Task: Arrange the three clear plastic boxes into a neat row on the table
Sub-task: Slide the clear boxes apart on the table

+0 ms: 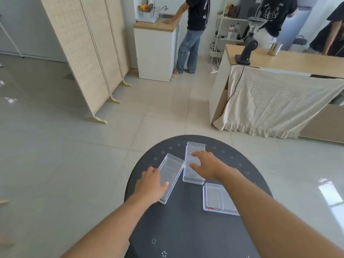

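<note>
boxes under inspection number three, all clear plastic, all lying on the dark round table [186, 229]. left box [172, 175] sits tilted, its far end leaning toward the middle box [192, 175], and its far corner appears to touch or nearly touch that box's long side. middle box lies roughly straight, long axis running away from the person. near box [216, 200] lies apart from the other two, closer to the person and to the right, partly hidden under the right forearm; a small red mark shows at its near left corner.

left hand [151, 185] rests against the left box's outer long side, fingers spread loosely and thumb laid across the top; contact reads as a push or steadying touch, not a lifted grasp. right hand [206, 166] lies flat and open on top of the middle box, fingers spread, pressing down.

step in hand, by judgement: squaring the first two boxes against one another. the row is not yet formed.

next move calls for turning the left box's near end inward until its long side runs parallel to the middle box, holding the middle box from sliding. the near box would then need bringing up alongside, on the right, ends level.
</note>
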Available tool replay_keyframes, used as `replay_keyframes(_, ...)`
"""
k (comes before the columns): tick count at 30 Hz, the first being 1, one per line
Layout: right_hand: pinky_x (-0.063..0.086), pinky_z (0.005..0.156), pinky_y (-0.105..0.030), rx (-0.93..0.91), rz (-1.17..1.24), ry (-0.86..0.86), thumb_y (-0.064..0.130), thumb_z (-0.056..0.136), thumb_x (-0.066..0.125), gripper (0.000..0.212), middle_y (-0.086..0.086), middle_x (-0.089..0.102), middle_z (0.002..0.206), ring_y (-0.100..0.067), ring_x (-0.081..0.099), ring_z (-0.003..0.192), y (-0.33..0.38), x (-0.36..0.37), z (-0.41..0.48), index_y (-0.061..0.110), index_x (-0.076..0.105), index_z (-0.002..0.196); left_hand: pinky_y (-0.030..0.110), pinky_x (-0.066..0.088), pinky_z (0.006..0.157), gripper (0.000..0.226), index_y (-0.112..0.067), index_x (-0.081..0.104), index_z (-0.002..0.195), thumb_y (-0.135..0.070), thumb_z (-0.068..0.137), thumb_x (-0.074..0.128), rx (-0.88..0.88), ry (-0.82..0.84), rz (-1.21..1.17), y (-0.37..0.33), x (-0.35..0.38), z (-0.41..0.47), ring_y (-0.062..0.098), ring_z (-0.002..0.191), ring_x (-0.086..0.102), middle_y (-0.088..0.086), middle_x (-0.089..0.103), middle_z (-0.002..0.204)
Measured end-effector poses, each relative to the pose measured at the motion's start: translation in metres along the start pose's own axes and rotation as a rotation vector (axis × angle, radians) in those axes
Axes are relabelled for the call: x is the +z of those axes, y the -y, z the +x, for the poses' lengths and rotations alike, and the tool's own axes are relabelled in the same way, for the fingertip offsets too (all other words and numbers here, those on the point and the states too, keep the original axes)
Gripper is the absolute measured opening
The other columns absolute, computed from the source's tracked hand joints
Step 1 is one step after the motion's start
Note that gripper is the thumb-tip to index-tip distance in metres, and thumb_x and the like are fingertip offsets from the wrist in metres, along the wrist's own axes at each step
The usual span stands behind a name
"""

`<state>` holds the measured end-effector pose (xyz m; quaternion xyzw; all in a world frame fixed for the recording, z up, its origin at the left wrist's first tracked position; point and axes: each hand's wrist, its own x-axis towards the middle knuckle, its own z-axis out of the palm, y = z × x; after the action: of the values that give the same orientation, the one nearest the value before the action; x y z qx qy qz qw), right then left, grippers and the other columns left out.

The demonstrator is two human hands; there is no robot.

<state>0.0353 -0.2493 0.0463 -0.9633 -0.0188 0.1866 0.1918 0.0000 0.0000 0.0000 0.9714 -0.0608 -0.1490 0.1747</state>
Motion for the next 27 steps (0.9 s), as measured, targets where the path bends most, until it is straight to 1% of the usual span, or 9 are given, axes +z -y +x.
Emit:
replay_keyframes(5, 0.032, 0.120, -0.054, -0.005, 0.040, 0.057, 0.045, 0.104, 0.048, 0.064, -0.005, 0.036, 0.165, -0.029, 0.030, 0.152, 0.008, 0.038, 0.029, 0.021, 0.033, 0.161, 0.048, 0.052, 0.104, 0.112, -0.014, 0.019, 0.164, -0.075, 0.084, 0.067, -0.223, 0.007, -0.036, 0.008, 0.042, 0.002, 0.030, 0.144, 0.041, 0.007, 0.032, 0.159)
replay_keyframes(7, 0.034, 0.119, -0.051, -0.012, 0.072, 0.048, 0.041, 0.104, 0.048, 0.065, -0.005, 0.035, 0.164, -0.029, 0.031, 0.151, 0.013, 0.052, 0.040, 0.020, 0.029, 0.162, 0.048, 0.052, 0.104, 0.124, -0.015, 0.013, 0.166, -0.079, 0.078, 0.072, -0.255, 0.006, -0.043, 0.017, 0.053, 0.007, 0.030, 0.145, 0.041, 0.008, 0.029, 0.160)
replay_keyframes(12, 0.031, 0.121, -0.051, -0.039, 0.126, 0.050, 0.037, 0.104, 0.048, 0.072, -0.006, 0.022, 0.170, -0.030, 0.022, 0.155, 0.018, 0.078, 0.059, 0.018, 0.016, 0.165, 0.043, 0.057, 0.094, 0.106, -0.021, 0.028, 0.155, -0.074, 0.076, 0.074, -0.205, -0.007, -0.029, 0.037, 0.069, 0.013, 0.026, 0.130, 0.051, 0.001, 0.041, 0.142)
replay_keyframes(15, 0.028, 0.122, -0.051, -0.007, 0.127, 0.078, 0.037, 0.104, 0.048, 0.075, -0.010, 0.022, 0.169, -0.036, 0.020, 0.154, 0.016, 0.088, 0.066, 0.014, 0.012, 0.166, 0.041, 0.059, 0.089, 0.102, -0.025, 0.023, 0.161, -0.062, 0.081, 0.075, -0.169, -0.005, -0.095, 0.055, 0.068, 0.020, 0.024, 0.132, 0.049, 0.000, 0.037, 0.146)
replay_keyframes(18, 0.029, 0.118, -0.047, 0.040, 0.120, 0.098, 0.037, 0.104, 0.048, 0.073, -0.015, 0.033, 0.160, -0.041, 0.027, 0.148, 0.015, 0.097, 0.068, 0.007, 0.016, 0.163, 0.041, 0.058, 0.101, 0.107, -0.034, 0.011, 0.171, -0.054, 0.087, 0.074, -0.111, 0.044, -0.187, 0.082, 0.062, 0.027, 0.022, 0.137, 0.049, -0.002, 0.026, 0.154)
replay_keyframes(22, 0.030, 0.120, -0.049, 0.088, 0.112, 0.080, 0.039, 0.106, 0.046, 0.073, -0.015, 0.031, 0.159, -0.038, 0.021, 0.151, 0.014, 0.106, 0.060, 0.002, 0.016, 0.162, 0.039, 0.039, 0.123, 0.095, -0.046, 0.003, 0.170, -0.043, 0.101, 0.068, -0.092, 0.167, -0.336, 0.110, 0.054, 0.031, 0.020, 0.158, 0.036, -0.005, 0.005, 0.175)
replay_keyframes(23, 0.032, 0.118, -0.051, 0.091, 0.092, 0.072, 0.039, 0.105, 0.045, 0.070, -0.016, 0.035, 0.157, -0.037, 0.019, 0.152, 0.013, 0.110, 0.058, 0.001, 0.023, 0.159, 0.038, 0.037, 0.125, 0.092, -0.046, 0.003, 0.170, -0.038, 0.104, 0.067, -0.099, 0.148, -0.383, 0.115, 0.056, 0.031, 0.019, 0.159, 0.034, -0.005, 0.006, 0.177)
replay_keyframes(25, 0.037, 0.115, -0.052, 0.110, 0.031, 0.077, 0.039, 0.104, 0.044, 0.051, -0.016, 0.048, 0.147, -0.033, 0.012, 0.156, 0.010, 0.117, 0.052, 0.001, 0.044, 0.138, 0.034, 0.045, 0.118, 0.089, -0.044, 0.006, 0.170, -0.025, 0.106, 0.064, -0.143, 0.065, -0.491, 0.120, 0.060, 0.029, 0.019, 0.151, 0.049, -0.002, 0.028, 0.169)
replay_keyframes(27, 0.033, 0.117, -0.051, 0.148, -0.007, 0.104, 0.038, 0.102, 0.042, 0.039, -0.014, 0.054, 0.143, -0.025, -0.001, 0.161, 0.011, 0.124, 0.044, 0.005, 0.050, 0.122, 0.026, 0.049, 0.108, 0.086, -0.042, 0.010, 0.171, -0.016, 0.107, 0.062, -0.194, 0.010, -0.572, 0.119, 0.062, 0.023, 0.014, 0.142, 0.059, -0.009, 0.043, 0.157)
